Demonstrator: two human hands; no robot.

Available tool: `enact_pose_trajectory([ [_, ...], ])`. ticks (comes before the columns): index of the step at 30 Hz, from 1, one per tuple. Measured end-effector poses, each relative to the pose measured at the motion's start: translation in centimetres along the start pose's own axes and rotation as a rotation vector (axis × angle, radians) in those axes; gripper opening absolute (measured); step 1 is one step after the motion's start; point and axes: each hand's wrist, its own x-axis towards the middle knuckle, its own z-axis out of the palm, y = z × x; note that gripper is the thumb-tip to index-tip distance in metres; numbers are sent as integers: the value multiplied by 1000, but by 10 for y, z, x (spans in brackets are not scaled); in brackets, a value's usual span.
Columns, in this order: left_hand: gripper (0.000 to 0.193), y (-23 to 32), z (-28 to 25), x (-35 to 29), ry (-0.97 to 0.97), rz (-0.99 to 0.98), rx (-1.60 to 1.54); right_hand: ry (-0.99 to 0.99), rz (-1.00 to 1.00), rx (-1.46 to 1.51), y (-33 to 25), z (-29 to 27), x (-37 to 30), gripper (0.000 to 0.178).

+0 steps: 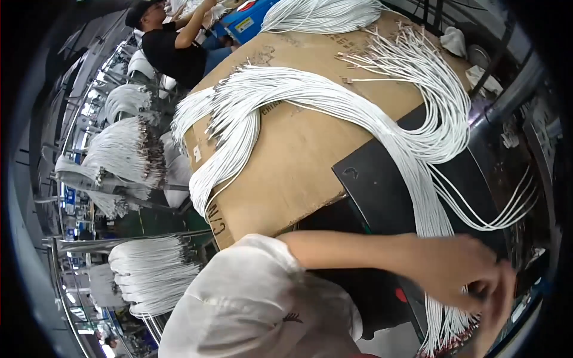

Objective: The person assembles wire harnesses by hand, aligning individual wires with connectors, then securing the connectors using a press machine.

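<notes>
A long bundle of white cables point(418, 191) runs from the cardboard down over the black surface to the lower right, its ends tipped with small brown connectors. My left hand point(456, 271) reaches across from the left and lies over the lower stretch of this bundle. Beside it, close to the lower right edge, is my right hand point(500, 307), blurred and only partly in view. The two hands almost meet. What their fingers hold, if anything, cannot be made out. A few loose cables point(492, 227) curve away from the bundle just above the hands.
Brown cardboard point(298, 161) covers the table, with a black panel point(382, 179) nearer me. Another cable bundle point(322, 15) lies at the far edge. More white cables point(152, 274) hang on racks at left. A person point(173, 48) in black works beside a blue bin point(248, 21).
</notes>
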Motion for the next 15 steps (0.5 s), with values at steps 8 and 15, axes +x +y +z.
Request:
enact_pose_trajectory([
  [8,62,-6,13,-231,531,-1175,-665,903,609,865,15,208,-113,63],
  [15,77,-52,40,-216,832,-946,-511,1300,363,973,92,223,-156,81],
])
